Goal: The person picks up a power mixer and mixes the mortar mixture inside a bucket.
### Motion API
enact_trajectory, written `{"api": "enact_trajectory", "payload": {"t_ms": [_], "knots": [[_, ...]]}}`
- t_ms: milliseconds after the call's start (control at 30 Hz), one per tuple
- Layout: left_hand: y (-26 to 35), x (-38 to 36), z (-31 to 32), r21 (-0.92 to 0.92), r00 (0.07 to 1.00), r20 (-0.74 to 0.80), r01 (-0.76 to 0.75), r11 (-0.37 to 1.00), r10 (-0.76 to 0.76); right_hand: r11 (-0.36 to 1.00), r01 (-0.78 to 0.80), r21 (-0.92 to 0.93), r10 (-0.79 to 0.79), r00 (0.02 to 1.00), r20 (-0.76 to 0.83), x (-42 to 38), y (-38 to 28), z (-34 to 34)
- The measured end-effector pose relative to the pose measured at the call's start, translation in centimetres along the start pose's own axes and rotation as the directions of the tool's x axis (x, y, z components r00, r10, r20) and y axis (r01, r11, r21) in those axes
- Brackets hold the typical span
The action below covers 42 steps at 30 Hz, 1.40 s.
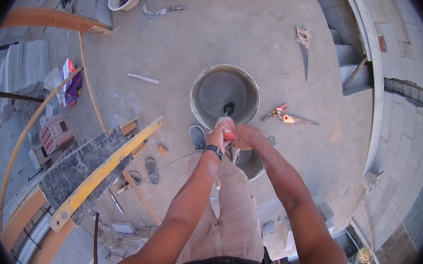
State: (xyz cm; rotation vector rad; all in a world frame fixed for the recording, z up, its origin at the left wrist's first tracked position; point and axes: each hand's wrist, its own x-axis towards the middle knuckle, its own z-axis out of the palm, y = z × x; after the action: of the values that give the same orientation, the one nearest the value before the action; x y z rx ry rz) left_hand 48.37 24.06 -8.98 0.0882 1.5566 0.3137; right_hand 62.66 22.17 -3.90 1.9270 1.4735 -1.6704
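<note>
Both my hands are closed round a red drill [228, 129], its body dusted with grey. My left hand [216, 136], with a dark watch at the wrist, wraps the left side, and my right hand [246, 137] grips the right side. A dark mixing shaft [228, 109] runs from the drill into a round bucket [254, 90], where wet grey mortar [217, 89] hides its lower end. Behind the drill, a second bucket [252, 164] is partly covered by my right arm and leg.
A handsaw [304, 51] and red-handled tools [281, 112] lie on the right. A yellow level [109, 171] leans across a dark board [81, 168] on the left. At the right is a stair opening [353, 51]. A billhook-like blade [160, 9] and a white bucket [123, 0] are ahead.
</note>
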Motion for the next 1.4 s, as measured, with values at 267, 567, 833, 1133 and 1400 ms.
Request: {"api": "enact_trajectory", "payload": {"t_ms": [267,567,833,1133,1400], "knots": [[0.1,-0.9,-0.2,-0.012,0.999,-0.016,-0.048,0.999,0.048,1.000,0.024,0.012,-0.024,1.000,-0.019,0.7,0.2,0.5],[0.9,0.8,-1.3,-0.055,0.991,0.091,0.104,0.993,-0.098,0.998,0.068,-0.011,-0.068,0.998,-0.001,0.9,0.1,0.4],[0.2,3.1,-2.1,-0.043,0.978,0.162,0.142,0.989,-0.133,0.997,0.075,0.031,-0.075,0.997,-0.016,1.1,0.3,0.8],[1.2,1.4,-2.1,-0.025,0.996,0.063,0.064,0.998,-0.062,0.997,0.076,0.007,-0.076,0.996,-0.048,1.1,-0.5,0.8],[1.8,1.8,-1.5,-0.067,0.992,0.120,0.043,0.997,-0.035,0.998,0.065,0.020,-0.064,0.998,-0.025,1.2,-0.6,-0.2]]}}
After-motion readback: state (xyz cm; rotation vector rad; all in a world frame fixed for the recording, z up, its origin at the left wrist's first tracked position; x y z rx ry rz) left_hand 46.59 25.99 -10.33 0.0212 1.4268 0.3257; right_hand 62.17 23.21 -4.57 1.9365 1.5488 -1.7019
